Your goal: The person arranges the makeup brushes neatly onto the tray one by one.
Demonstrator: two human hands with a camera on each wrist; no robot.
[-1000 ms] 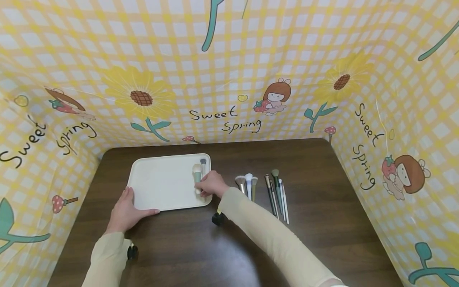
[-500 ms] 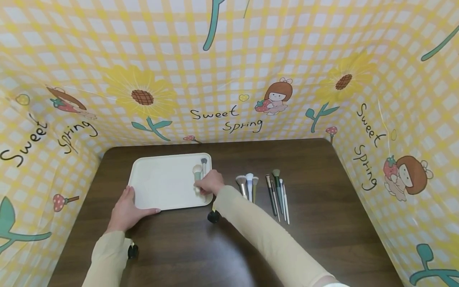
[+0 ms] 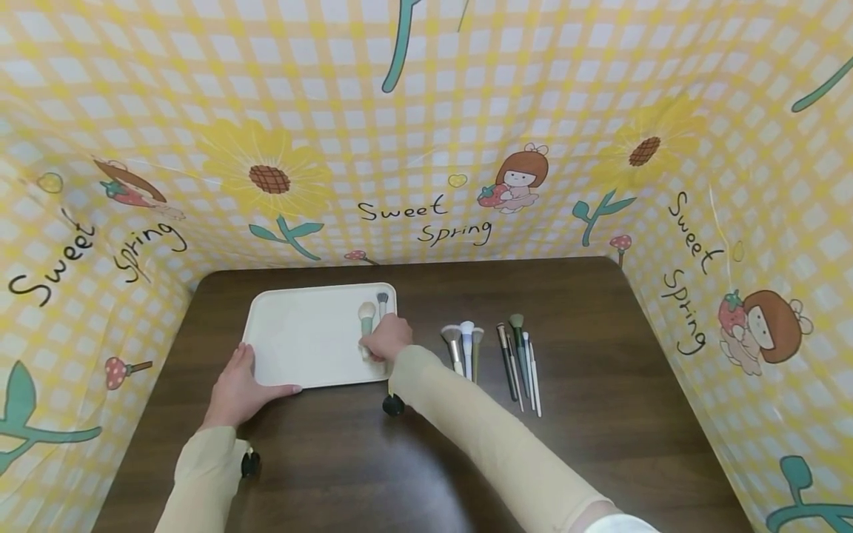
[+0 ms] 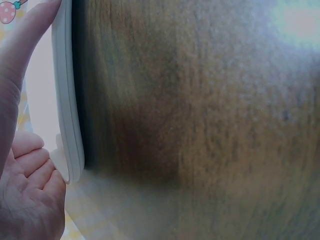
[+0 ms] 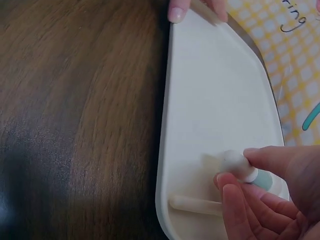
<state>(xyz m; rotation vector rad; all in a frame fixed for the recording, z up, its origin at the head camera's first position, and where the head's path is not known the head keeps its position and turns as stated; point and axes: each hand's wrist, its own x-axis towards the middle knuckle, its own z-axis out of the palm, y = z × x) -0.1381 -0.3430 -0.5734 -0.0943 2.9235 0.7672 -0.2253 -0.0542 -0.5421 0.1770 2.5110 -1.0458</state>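
A white rectangular tray (image 3: pixel 300 333) lies on the dark table. My left hand (image 3: pixel 233 389) grips its near left corner, thumb along the front rim (image 4: pixel 67 90) and fingers at the left side. Over the tray's right end, my right hand (image 3: pixel 389 338) pinches a makeup brush (image 3: pixel 366 312) with pale bristles and a green and white handle. In the right wrist view the rounded handle end (image 5: pixel 234 164) shows between thumb and fingers. Beside it lies a slimmer grey-bristled brush (image 3: pixel 383 298), its middle hidden by the hand; its pale handle (image 5: pixel 195 205) rests inside the tray.
Right of the tray lie several makeup brushes in two groups: wider-headed brushes (image 3: pixel 468 340) nearer the tray, partly behind the right sleeve, and slim dark and pale brushes (image 3: pixel 522 363) farther right. A patterned yellow checked cloth (image 3: pixel 426 163) walls the table's back and sides.
My right hand has shifted slightly at the tray's right end, and its forearm has swung a little left, still holding the brush. My left hand stays on the corner.
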